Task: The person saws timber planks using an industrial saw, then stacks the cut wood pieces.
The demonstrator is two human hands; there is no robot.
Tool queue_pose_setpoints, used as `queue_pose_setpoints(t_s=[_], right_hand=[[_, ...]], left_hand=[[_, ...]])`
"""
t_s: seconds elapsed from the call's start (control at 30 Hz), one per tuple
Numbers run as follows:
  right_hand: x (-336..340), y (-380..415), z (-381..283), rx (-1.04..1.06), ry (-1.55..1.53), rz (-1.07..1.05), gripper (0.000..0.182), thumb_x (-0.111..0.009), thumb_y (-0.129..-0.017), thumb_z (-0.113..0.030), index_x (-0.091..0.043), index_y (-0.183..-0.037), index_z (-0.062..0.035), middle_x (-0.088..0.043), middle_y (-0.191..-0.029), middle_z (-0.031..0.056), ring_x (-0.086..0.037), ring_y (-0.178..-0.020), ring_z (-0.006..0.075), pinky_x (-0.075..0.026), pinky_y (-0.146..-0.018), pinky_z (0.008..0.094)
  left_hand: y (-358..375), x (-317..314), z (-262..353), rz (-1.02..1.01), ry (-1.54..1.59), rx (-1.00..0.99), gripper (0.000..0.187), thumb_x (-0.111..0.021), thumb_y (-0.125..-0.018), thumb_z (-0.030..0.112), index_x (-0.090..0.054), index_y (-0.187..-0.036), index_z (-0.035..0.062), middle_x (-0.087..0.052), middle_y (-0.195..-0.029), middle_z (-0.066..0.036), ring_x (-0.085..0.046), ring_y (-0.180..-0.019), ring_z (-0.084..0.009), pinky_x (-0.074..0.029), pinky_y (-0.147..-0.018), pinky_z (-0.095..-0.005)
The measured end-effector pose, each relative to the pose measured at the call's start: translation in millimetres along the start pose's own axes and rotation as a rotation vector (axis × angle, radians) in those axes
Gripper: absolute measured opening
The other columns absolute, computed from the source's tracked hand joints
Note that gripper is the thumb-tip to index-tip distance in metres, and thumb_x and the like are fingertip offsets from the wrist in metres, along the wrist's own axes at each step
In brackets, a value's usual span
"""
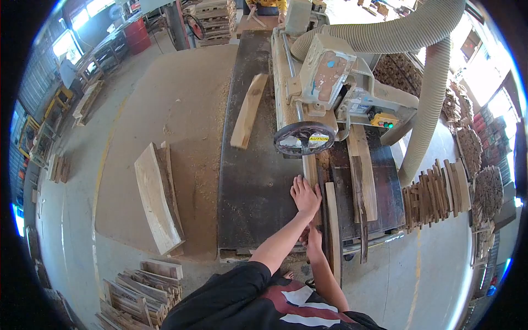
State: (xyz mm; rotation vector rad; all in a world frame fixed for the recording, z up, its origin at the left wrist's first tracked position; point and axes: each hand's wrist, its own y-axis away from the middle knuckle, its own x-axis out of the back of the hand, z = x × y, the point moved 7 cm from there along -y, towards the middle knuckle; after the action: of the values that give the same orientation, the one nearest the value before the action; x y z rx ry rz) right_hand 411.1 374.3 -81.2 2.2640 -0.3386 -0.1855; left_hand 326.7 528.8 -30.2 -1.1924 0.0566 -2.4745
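A narrow wooden board (309,166) lies on the dark table of a large woodworking machine (330,77), its far end passing under the machine head. My left hand (306,197) rests on top of this board with the fingers stretched out and slightly spread. Nearer to my body, my right hand (312,237) is closed at the board's near end; part of its fingers is hidden by my left forearm. Just right of my hands lies a pale wooden strip (333,225). A handwheel (304,138) with a caution label sits in front of the board's far part.
One loose plank (250,113) lies left on the machine table (253,187). More planks (363,176) lie right. A sawdust-strewn side table (165,99) carries another plank (157,198). Wood stacks (437,190) stand around. Hoses (429,110) hang right. A person's hand (252,9) shows at the far end.
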Motion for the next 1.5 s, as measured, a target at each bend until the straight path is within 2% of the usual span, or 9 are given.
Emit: queue_pose_setpoints(t_s=[0.33,0.53,0.73,0.87,0.97,1.03,1.13,1.3,1.5], right_hand=[[3.1,-11.9,12.3,0.006,-0.148,-0.118,0.055,-0.049,-0.103,-0.053,-0.062,-0.078,-0.0050,-0.062,-0.062,0.0053,-0.055,-0.049,0.0149,-0.033,-0.044,0.0305],[-9.5,-35.4,-15.9,-0.031,-0.125,-0.029,0.043,-0.054,-0.103,-0.044,-0.057,-0.076,-0.0102,-0.051,-0.057,-0.0001,-0.044,-0.041,0.0112,-0.027,-0.036,0.0287],[-46.1,-54.1,-62.3,0.046,-0.202,0.111,0.046,-0.058,-0.100,-0.051,-0.057,-0.076,-0.0111,-0.050,-0.056,-0.0009,-0.046,-0.043,0.0127,-0.029,-0.038,0.0269],[-73.1,-76.1,-93.6,0.148,-0.090,0.202,0.052,-0.049,-0.103,-0.052,-0.059,-0.077,-0.0076,-0.052,-0.054,0.0025,-0.048,-0.042,0.0143,-0.029,-0.038,0.0287],[-91.0,-100.5,-111.1,0.184,-0.131,0.159,0.053,-0.049,-0.103,-0.053,-0.061,-0.078,-0.0073,-0.053,-0.053,0.0027,-0.045,-0.042,0.0137,-0.027,-0.038,0.0285],[-98.6,-118.7,-125.9,0.138,-0.153,0.116,0.052,-0.051,-0.103,-0.052,-0.063,-0.080,-0.0067,-0.055,-0.055,0.0024,-0.044,-0.042,0.0128,-0.027,-0.038,0.0281],[-105.5,-139.3,-145.1,0.120,-0.139,0.042,0.048,-0.057,-0.100,-0.050,-0.064,-0.081,-0.0065,-0.060,-0.063,0.0020,-0.048,-0.047,0.0111,-0.028,-0.038,0.0270],[-106.0,-111.7,-128.1,0.245,-0.073,-0.064,0.049,-0.059,-0.097,-0.056,-0.068,-0.096,-0.0079,-0.067,-0.077,0.0025,-0.058,-0.059,0.0115,-0.043,-0.049,0.0254],[-48.5,52.1,11.9,0.119,0.367,-0.566,0.060,-0.059,-0.097,-0.056,-0.061,-0.123,-0.0020,-0.070,-0.099,0.0070,-0.068,-0.086,0.0157,-0.054,-0.066,0.0300]], left_hand=[[1.8,-6.2,-4.6,-0.039,-0.035,-0.001,0.062,-0.048,-0.100,0.039,-0.043,-0.141,-0.0068,-0.039,-0.153,-0.021,-0.029,-0.147,-0.0367,-0.024,-0.116,-0.0521],[-26.9,-21.8,-3.8,0.001,-0.009,0.008,0.055,-0.052,-0.100,0.034,-0.046,-0.136,-0.0079,-0.042,-0.149,-0.023,-0.034,-0.144,-0.0389,-0.027,-0.113,-0.0544],[-81.6,38.3,-44.9,0.225,0.281,0.021,0.036,-0.065,-0.091,0.021,-0.059,-0.125,0.0083,-0.046,-0.142,-0.023,-0.039,-0.135,-0.0430,-0.031,-0.107,-0.0564],[-116.9,140.3,-130.2,0.676,-0.041,0.246,0.047,-0.074,-0.083,0.020,-0.058,-0.126,0.0095,-0.048,-0.136,-0.025,-0.042,-0.130,-0.0429,-0.031,-0.105,-0.0603],[-166.0,172.9,-181.1,0.514,-0.144,0.237,0.065,-0.082,-0.076,0.026,-0.054,-0.133,0.0093,-0.051,-0.133,-0.026,-0.045,-0.129,-0.0411,-0.036,-0.106,-0.0544],[-193.6,134.4,-206.8,-0.025,-0.119,0.038,0.078,-0.085,-0.072,0.031,-0.050,-0.139,0.0097,-0.054,-0.131,-0.025,-0.049,-0.127,-0.0419,-0.045,-0.101,-0.0473],[-182.0,146.6,-182.8,-0.259,-0.160,0.140,0.090,-0.086,-0.070,0.031,-0.044,-0.146,0.0093,-0.057,-0.131,-0.025,-0.057,-0.122,-0.0374,-0.052,-0.092,-0.0428],[-61.4,143.8,-150.8,-0.406,0.865,0.217,0.100,-0.084,-0.078,0.020,-0.025,-0.156,-0.0006,-0.057,-0.137,-0.017,-0.060,-0.118,-0.0243,-0.053,-0.096,-0.0378],[132.8,135.2,-128.0,-0.560,0.788,0.201,0.097,-0.080,-0.086,0.025,-0.021,-0.160,0.0060,-0.058,-0.132,-0.018,-0.061,-0.113,-0.0234,-0.053,-0.091,-0.0354]])
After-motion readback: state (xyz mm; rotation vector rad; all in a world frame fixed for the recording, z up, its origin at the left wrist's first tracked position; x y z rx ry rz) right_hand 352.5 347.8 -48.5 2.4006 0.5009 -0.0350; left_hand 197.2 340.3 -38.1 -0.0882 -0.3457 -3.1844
